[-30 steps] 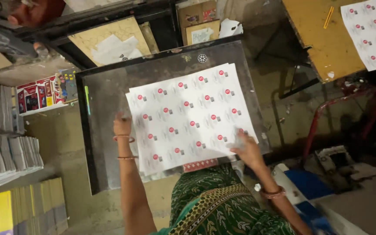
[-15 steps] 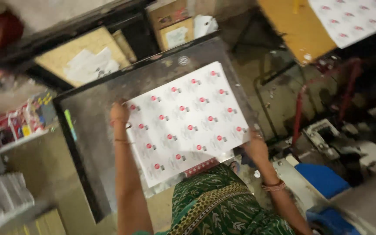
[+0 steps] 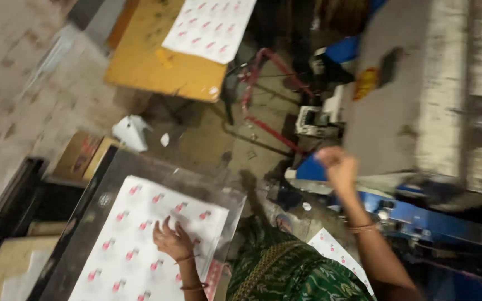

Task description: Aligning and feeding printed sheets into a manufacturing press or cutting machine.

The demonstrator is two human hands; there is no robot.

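Head view | left hand (image 3: 171, 241) spread flat on printed sheet (image 3: 140, 245) | right hand (image 3: 338, 167) closed, raised well apart

Open air is lying around the raised right hand (image 3: 338, 167), with the grey machine body (image 3: 419, 95) standing just beside it and blue machine parts (image 3: 419, 220) below. The printed sheet (image 3: 146, 239) is covering most of the dark surface (image 3: 93, 195), whose raised edge is bounding the left hand (image 3: 171, 242).

Lighting is dim and warm, uneven across the scene. Heavy motion blur smears the whole view, worst on the raised right hand (image 3: 338, 167) and the machinery behind it. The white printed sheet (image 3: 146, 245) reads brightest, without glare. Deep shadow fills the bench's (image 3: 93, 187) left edge.
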